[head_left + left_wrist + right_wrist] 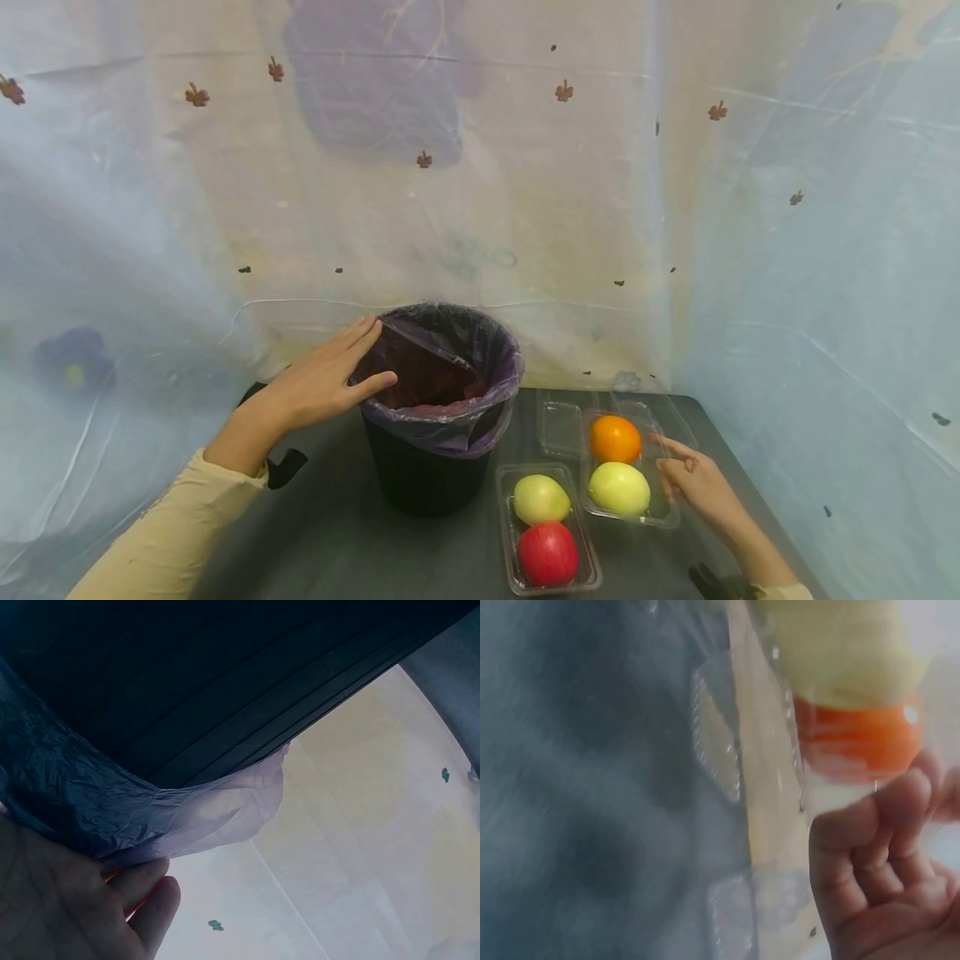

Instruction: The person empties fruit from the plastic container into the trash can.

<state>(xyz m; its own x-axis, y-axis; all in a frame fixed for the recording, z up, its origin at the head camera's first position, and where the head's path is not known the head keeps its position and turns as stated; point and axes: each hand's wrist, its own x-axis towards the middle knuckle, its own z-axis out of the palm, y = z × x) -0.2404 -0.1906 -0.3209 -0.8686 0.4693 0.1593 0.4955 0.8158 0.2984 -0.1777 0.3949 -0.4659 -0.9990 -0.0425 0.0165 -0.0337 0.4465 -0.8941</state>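
Note:
My left hand [348,367] lies flat with straight fingers on the near left rim of a black bin [423,483] lined with a purple bag [480,417]. In the left wrist view the left hand [112,907] touches the bag's folded edge [112,802] under the ribbed bin wall [225,697]. My right hand [678,468] sits beside a clear tray [667,521] that holds an orange [615,439] and a green apple [618,489]. Its fingers are loosely curled and hold nothing. The right wrist view shows the right hand [877,862] close to the orange [862,742].
A second clear tray [588,575] in front holds a green apple [540,498] and a red apple [548,553]. An empty clear tray [558,429] lies behind it. All stand on a dark table [337,533]. Sheer patterned curtains [825,292] close in the back and sides.

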